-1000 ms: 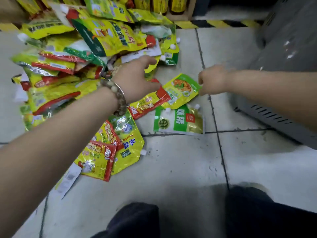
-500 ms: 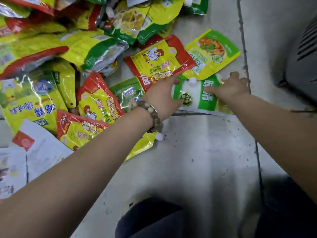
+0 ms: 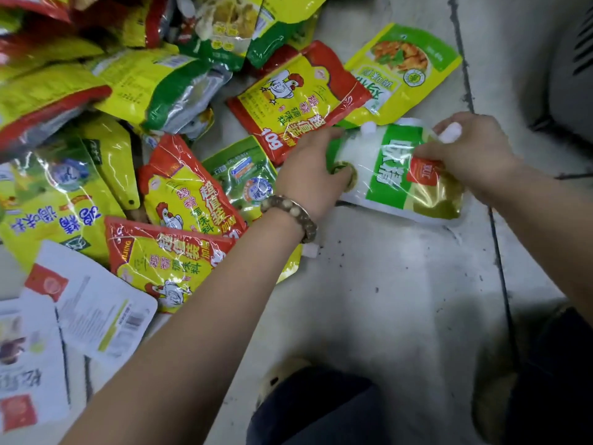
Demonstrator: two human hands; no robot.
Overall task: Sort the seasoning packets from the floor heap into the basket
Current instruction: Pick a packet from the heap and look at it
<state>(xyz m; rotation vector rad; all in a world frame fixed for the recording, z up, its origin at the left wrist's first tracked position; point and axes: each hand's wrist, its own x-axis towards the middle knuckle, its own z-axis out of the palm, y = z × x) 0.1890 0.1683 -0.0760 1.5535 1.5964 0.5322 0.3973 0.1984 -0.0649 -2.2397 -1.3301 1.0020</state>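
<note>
1. Head view, looking down: both hands are on one white-and-green spout pouch (image 3: 398, 184) at the right edge of the heap of seasoning packets (image 3: 106, 130), on the tiled floor (image 3: 369, 284).
2. The left hand (image 3: 313, 178) has its fingers curled over the pouch's left end, with one finger stretched along the top edge beside the white cap (image 3: 369, 128). That wrist wears a bead bracelet (image 3: 290, 210).
3. The right hand (image 3: 471, 155) has its fingertips (image 3: 428, 152) bunched together, pinching the pouch's right part just above its red label. A second white cap (image 3: 449, 131) shows by the knuckles (cannot tell which packet it belongs to).
4. The pouch lies crosswise between the hands. Cannot tell if it rests on the tile or sits just off it (there is shadow under the lower edge).
5. Just behind the pouch is a red-and-yellow chicken packet (image 3: 298, 97), its near corner at the left hand's fingers. A yellow-green packet (image 3: 404, 65) lies beside it with edges overlapping, and both lie flat.
6. The heap fills the left and top of the frame with overlapping yellow, red and green packets. The left forearm crosses over two more chicken-print packets.
7. Bottom left: white packets (image 3: 93, 313) lie back side up, with a barcode visible.
8. Bottom edge: dark trouser knees (image 3: 314, 409). Top right: a grey slotted surface (image 3: 574, 59) (cannot tell what it is).
</note>
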